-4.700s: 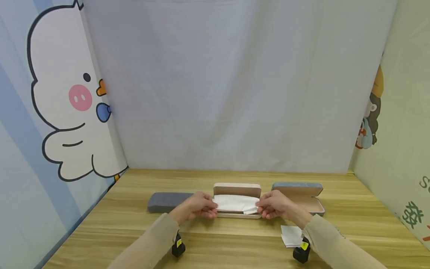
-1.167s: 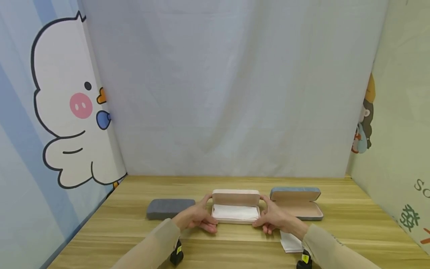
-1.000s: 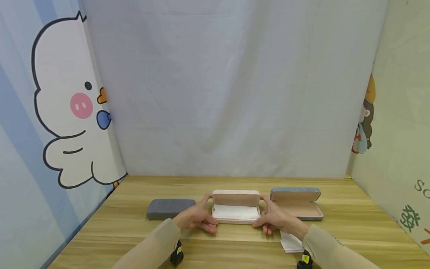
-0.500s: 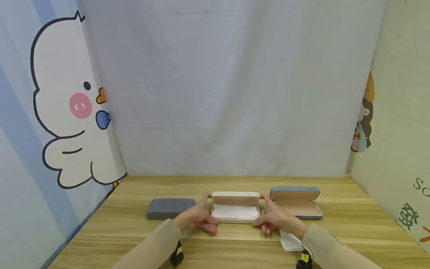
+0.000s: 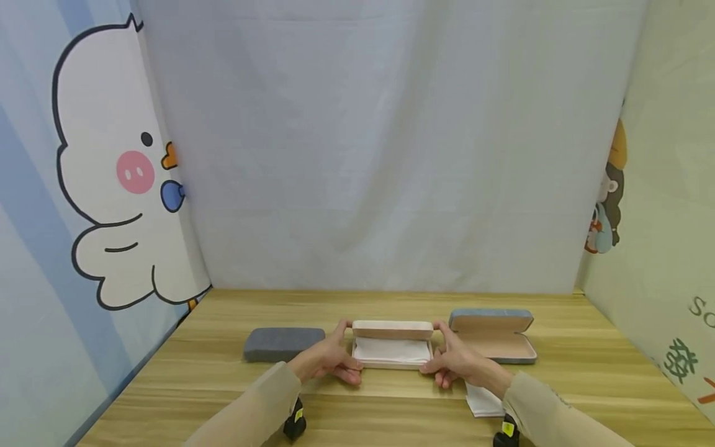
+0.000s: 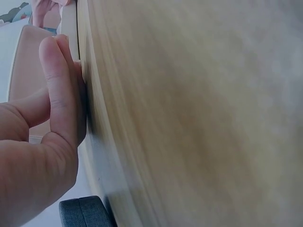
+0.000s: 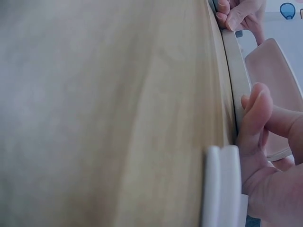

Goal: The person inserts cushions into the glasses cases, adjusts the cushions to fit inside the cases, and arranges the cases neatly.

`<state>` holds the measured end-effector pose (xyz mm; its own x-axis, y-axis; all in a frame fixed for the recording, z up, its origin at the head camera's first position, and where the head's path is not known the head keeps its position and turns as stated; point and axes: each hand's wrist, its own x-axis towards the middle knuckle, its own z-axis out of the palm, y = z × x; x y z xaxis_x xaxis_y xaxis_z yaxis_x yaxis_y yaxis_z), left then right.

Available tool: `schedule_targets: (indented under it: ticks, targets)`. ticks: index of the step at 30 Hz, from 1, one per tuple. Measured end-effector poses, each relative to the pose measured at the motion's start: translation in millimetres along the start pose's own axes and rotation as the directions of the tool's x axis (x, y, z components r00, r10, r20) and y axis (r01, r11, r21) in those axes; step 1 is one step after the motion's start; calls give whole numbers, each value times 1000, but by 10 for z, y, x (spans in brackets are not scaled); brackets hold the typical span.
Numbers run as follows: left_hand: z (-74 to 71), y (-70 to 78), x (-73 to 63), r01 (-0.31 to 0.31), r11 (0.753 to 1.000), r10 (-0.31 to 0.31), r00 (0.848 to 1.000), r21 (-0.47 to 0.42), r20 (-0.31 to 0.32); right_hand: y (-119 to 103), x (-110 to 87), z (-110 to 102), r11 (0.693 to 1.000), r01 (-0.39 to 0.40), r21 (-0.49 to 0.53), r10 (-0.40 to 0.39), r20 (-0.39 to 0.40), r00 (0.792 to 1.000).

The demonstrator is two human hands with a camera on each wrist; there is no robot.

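A white glasses case (image 5: 393, 325) stands half-raised at the middle of the table, its lid tilted forward over a folded white cloth (image 5: 391, 351) in the base. My left hand (image 5: 326, 359) holds the case's left end, index finger at the lid and thumb at the front corner. Mirroring it, my right hand (image 5: 459, 361) grips the right end the same way. The pinkish inside of the lid (image 7: 274, 71) shows beyond the right fingers in the right wrist view. In the left wrist view, the left thumb (image 6: 59, 94) lies along the front of the base.
A closed grey glasses case (image 5: 282, 343) lies just left of the left hand. A blue glasses case (image 5: 491, 315) stands open at the right, behind the right hand. More white cloth (image 5: 482, 402) lies on the wooden table (image 5: 385, 416), partly under the right forearm. A curtain hangs behind.
Earlier both hands held the white cloth over the case; it now lies inside, and the hands have moved to the case's ends. Over the last second, the lid has tipped further forward and down.
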<state>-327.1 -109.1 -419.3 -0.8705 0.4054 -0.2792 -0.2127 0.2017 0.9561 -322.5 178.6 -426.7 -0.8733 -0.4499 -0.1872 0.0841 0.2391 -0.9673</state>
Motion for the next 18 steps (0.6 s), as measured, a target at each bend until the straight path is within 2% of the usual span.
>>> schedule_targets:
  ticks: [18]
  targets:
    - [10,-12,-4,-25,1000,24,1000,9,2,35,0,-18,1000,12,12,-12,11,1000]
